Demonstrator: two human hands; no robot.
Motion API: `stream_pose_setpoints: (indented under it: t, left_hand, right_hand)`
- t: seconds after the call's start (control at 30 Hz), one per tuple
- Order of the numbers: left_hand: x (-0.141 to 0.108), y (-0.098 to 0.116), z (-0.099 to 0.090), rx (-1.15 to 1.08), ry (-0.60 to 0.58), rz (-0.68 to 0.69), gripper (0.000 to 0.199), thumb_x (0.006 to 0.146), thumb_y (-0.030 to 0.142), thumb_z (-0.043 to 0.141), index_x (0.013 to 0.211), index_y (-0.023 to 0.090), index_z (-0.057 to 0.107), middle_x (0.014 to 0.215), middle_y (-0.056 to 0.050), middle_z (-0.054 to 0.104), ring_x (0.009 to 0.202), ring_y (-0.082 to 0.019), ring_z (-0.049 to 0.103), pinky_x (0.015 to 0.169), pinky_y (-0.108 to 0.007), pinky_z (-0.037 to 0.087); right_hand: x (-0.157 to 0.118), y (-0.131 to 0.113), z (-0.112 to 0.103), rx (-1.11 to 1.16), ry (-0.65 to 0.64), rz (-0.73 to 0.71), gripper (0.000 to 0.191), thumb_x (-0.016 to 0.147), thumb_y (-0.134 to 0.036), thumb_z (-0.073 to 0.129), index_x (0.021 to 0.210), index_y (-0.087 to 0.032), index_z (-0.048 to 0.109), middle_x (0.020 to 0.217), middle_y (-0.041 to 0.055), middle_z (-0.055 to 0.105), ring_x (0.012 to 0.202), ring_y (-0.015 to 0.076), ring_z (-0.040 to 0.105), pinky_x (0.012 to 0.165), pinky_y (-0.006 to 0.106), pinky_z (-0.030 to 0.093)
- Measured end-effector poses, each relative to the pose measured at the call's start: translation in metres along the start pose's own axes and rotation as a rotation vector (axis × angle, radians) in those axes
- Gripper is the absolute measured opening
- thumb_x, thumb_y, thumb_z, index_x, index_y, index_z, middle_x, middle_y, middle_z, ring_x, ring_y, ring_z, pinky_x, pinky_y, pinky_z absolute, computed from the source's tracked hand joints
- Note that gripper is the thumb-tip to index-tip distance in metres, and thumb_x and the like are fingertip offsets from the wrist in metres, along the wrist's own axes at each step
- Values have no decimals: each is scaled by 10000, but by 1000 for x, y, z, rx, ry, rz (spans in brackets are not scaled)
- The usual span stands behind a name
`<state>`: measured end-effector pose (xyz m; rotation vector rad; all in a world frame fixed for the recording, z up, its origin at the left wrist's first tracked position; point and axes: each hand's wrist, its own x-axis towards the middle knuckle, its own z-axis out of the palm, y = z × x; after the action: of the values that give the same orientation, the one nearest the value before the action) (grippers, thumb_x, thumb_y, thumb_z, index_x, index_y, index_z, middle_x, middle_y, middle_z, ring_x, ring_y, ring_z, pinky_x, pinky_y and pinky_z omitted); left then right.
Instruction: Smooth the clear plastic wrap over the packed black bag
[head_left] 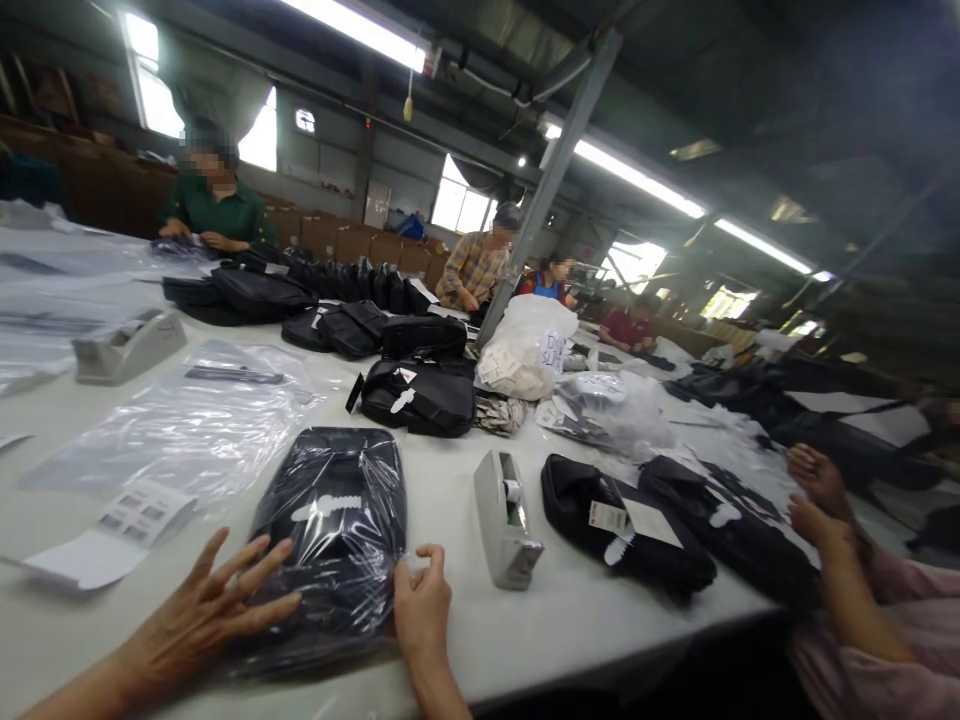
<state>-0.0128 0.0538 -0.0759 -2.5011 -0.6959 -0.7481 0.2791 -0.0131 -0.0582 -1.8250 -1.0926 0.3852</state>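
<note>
A black bag (341, 485) with a white tag lies flat inside a clear plastic bag (367, 600) at the table's front. My left hand (206, 610) has its fingers spread, and the fingertips rest on the left side of the plastic. At the right edge, my right hand (424, 605) is closed, with thumb and forefinger pinching the plastic. A sheet of printed labels (124, 530) lies left of the wrapped bag. Just to the right stands a grey tape dispenser (506, 520).
Flat clear plastic bags (180, 410) and a second dispenser (131, 347) lie at left. More black bags (420, 395) stand behind; others (622, 525) lie at right. A co-worker's hands (821, 500) are at far right. A slanted post (551, 180) rises mid-table.
</note>
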Motion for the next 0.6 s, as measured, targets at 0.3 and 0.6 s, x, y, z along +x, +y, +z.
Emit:
stream_pose_setpoints:
  t: [0.3, 0.6]
  left_hand:
    - [56, -17, -17, -28, -124, 536, 741, 842, 17, 500, 1450, 413, 352, 1528, 26, 426, 1426, -229, 328, 1217, -532, -15]
    - [34, -14, 15, -178, -104, 426, 596, 899, 243, 564, 1415, 476, 378, 1545, 12, 395, 1387, -232, 391, 1181, -459, 91]
  right_hand:
    - [1, 12, -5, -341, -8, -551, 257, 877, -42, 426, 885, -240, 590, 867, 16, 644, 822, 201, 584, 733, 313, 405]
    - [2, 33, 1, -552, 70, -729, 321, 814, -3, 467, 1019, -198, 618, 769, 43, 676, 695, 224, 605, 733, 380, 409]
